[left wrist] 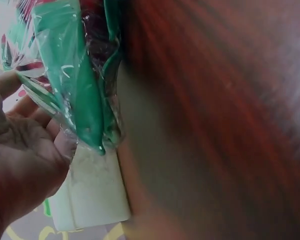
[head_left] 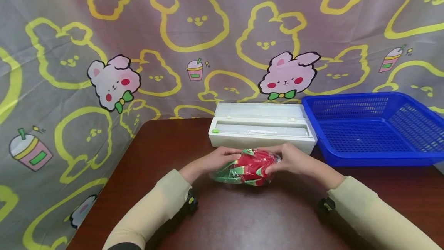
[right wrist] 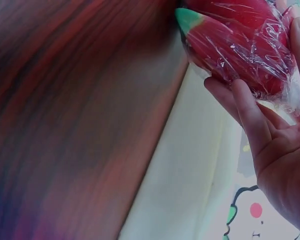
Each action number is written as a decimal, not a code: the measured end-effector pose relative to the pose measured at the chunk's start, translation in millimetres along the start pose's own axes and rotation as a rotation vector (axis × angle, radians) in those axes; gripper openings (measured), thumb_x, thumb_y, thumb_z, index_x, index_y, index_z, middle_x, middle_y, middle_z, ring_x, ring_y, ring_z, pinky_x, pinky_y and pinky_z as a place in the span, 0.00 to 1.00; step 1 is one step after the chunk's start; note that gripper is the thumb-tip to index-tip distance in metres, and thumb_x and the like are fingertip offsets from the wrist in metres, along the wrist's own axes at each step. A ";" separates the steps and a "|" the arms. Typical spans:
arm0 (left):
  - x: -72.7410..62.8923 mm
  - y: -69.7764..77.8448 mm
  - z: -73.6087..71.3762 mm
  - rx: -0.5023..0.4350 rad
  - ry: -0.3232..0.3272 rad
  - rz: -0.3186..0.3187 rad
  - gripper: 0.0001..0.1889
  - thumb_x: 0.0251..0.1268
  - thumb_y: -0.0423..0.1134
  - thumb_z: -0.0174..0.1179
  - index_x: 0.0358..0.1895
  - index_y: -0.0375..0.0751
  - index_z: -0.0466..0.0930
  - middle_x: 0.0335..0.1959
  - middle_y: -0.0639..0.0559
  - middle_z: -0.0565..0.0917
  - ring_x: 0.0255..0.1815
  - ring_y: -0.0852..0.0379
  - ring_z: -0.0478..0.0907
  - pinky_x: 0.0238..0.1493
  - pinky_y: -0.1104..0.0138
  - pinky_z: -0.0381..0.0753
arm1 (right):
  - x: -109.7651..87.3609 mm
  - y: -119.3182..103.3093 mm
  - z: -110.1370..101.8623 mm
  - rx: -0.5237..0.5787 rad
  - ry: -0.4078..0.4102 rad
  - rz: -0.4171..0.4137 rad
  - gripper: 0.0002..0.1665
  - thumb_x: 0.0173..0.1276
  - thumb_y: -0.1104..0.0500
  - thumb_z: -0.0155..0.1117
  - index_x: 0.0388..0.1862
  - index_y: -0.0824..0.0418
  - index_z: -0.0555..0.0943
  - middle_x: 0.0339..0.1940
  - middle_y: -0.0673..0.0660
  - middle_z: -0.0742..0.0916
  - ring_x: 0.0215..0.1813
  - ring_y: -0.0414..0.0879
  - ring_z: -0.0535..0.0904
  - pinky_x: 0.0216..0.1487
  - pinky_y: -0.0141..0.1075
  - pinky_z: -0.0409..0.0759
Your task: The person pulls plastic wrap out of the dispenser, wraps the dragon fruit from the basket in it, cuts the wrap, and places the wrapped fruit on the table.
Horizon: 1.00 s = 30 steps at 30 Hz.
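A red dragon fruit [head_left: 254,165] with green-tipped scales is wrapped in clear plastic film, its green leafy end toward the left. My left hand [head_left: 216,160] holds that end, thumb on top; in the left wrist view the long green scales [left wrist: 72,75] lie under crinkled film beside the palm. My right hand [head_left: 289,160] grips the other end between thumb and fingers. Bunched film shows around the red end of the dragon fruit [right wrist: 245,50] in the right wrist view, with fingertips pressed to its side.
Just behind the hands, a white cling film box [head_left: 260,140] stands with its lid raised and a film roll inside. A blue plastic basket [head_left: 374,157] sits at the right rear of the dark wooden table [head_left: 243,219]. A patterned curtain [head_left: 222,49] hangs behind.
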<state>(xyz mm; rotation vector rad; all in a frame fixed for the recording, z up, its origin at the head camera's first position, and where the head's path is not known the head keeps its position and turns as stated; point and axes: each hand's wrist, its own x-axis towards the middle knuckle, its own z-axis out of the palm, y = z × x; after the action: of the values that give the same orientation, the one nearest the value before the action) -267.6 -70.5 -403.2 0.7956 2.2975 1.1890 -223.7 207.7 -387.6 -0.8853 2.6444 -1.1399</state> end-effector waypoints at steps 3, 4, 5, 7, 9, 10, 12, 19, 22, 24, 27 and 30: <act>-0.2 3.3 -2.9 0.135 0.008 0.012 0.23 0.74 0.50 0.52 0.65 0.44 0.75 0.56 0.50 0.80 0.55 0.55 0.73 0.58 0.60 0.71 | 0.2 4.6 0.9 0.046 0.003 0.001 0.41 0.53 0.46 0.77 0.65 0.59 0.77 0.54 0.57 0.85 0.48 0.47 0.81 0.44 0.33 0.81; -1.9 5.1 -4.0 0.193 0.022 0.023 0.23 0.73 0.51 0.52 0.65 0.45 0.75 0.57 0.50 0.80 0.56 0.55 0.73 0.59 0.59 0.71 | 0.5 6.4 1.5 0.057 0.003 -0.008 0.41 0.54 0.47 0.77 0.65 0.60 0.77 0.54 0.58 0.84 0.49 0.48 0.81 0.44 0.33 0.81; -4.6 7.0 -5.2 0.244 0.043 0.044 0.23 0.73 0.51 0.52 0.65 0.46 0.75 0.57 0.50 0.80 0.57 0.54 0.74 0.60 0.58 0.71 | 0.7 8.1 2.1 0.067 0.003 -0.018 0.40 0.54 0.48 0.76 0.65 0.61 0.76 0.55 0.59 0.84 0.50 0.48 0.81 0.45 0.34 0.81; -12.1 11.1 -7.2 0.322 0.105 0.096 0.23 0.73 0.51 0.53 0.64 0.45 0.75 0.58 0.51 0.80 0.59 0.54 0.74 0.60 0.57 0.71 | 0.9 11.0 3.2 0.084 0.004 -0.038 0.39 0.55 0.49 0.76 0.65 0.62 0.76 0.55 0.59 0.84 0.51 0.49 0.81 0.46 0.35 0.81; -21.1 15.5 -8.0 0.372 0.144 0.153 0.24 0.71 0.51 0.56 0.65 0.46 0.74 0.60 0.52 0.78 0.61 0.55 0.73 0.61 0.56 0.71 | 0.4 13.2 3.7 0.088 0.011 -0.057 0.39 0.56 0.49 0.76 0.65 0.62 0.76 0.56 0.60 0.83 0.51 0.50 0.80 0.47 0.36 0.81; -25.2 16.8 -7.5 0.379 0.146 0.173 0.26 0.69 0.51 0.59 0.67 0.46 0.72 0.61 0.52 0.77 0.62 0.55 0.72 0.61 0.56 0.71 | -0.4 14.1 3.7 0.093 0.015 -0.057 0.39 0.56 0.49 0.76 0.65 0.62 0.76 0.56 0.60 0.83 0.51 0.50 0.80 0.47 0.36 0.81; -31.6 16.9 -4.8 0.402 0.114 0.198 0.33 0.64 0.52 0.64 0.71 0.47 0.67 0.65 0.53 0.73 0.64 0.56 0.69 0.63 0.57 0.70 | -2.3 15.3 3.7 0.099 0.024 -0.048 0.39 0.56 0.50 0.76 0.65 0.61 0.76 0.56 0.59 0.83 0.51 0.50 0.80 0.47 0.35 0.81; -31.3 2.5 3.1 0.469 -0.015 0.255 0.48 0.55 0.47 0.72 0.77 0.52 0.53 0.73 0.53 0.63 0.69 0.58 0.63 0.65 0.62 0.66 | -6.2 18.5 3.6 0.119 0.030 -0.002 0.37 0.59 0.49 0.74 0.66 0.60 0.75 0.56 0.59 0.83 0.51 0.49 0.80 0.46 0.33 0.81; -27.8 -0.3 -0.5 0.439 -0.018 0.287 0.47 0.55 0.43 0.72 0.77 0.54 0.55 0.74 0.55 0.62 0.70 0.61 0.62 0.65 0.64 0.66 | -5.5 18.8 3.6 0.130 0.034 0.000 0.37 0.60 0.49 0.73 0.66 0.60 0.75 0.55 0.59 0.84 0.48 0.47 0.81 0.43 0.34 0.82; -25.5 -2.4 -2.9 0.427 -0.026 0.298 0.46 0.56 0.43 0.72 0.77 0.55 0.55 0.74 0.57 0.62 0.70 0.62 0.62 0.65 0.64 0.66 | -4.7 19.3 3.7 0.141 0.035 0.004 0.36 0.60 0.50 0.73 0.66 0.61 0.75 0.55 0.59 0.84 0.45 0.46 0.82 0.41 0.35 0.83; -23.7 -4.6 -4.9 0.428 -0.035 0.274 0.45 0.58 0.44 0.70 0.77 0.58 0.54 0.73 0.58 0.63 0.68 0.62 0.64 0.64 0.63 0.68 | -3.3 19.7 4.3 0.182 0.027 0.040 0.35 0.62 0.51 0.71 0.66 0.62 0.75 0.52 0.60 0.85 0.41 0.46 0.82 0.37 0.37 0.84; -23.7 -5.9 -4.4 0.448 -0.035 0.223 0.45 0.60 0.49 0.68 0.78 0.59 0.50 0.72 0.56 0.64 0.67 0.61 0.65 0.64 0.62 0.68 | -1.6 18.7 3.8 0.185 0.033 0.090 0.35 0.63 0.50 0.70 0.66 0.64 0.75 0.48 0.60 0.86 0.39 0.46 0.82 0.34 0.37 0.84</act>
<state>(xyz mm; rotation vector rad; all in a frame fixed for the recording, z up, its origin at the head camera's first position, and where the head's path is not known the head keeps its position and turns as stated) -254.5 -91.5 -403.1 1.2464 2.5319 0.7360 -229.9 216.4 -403.6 -0.7129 2.5237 -1.3598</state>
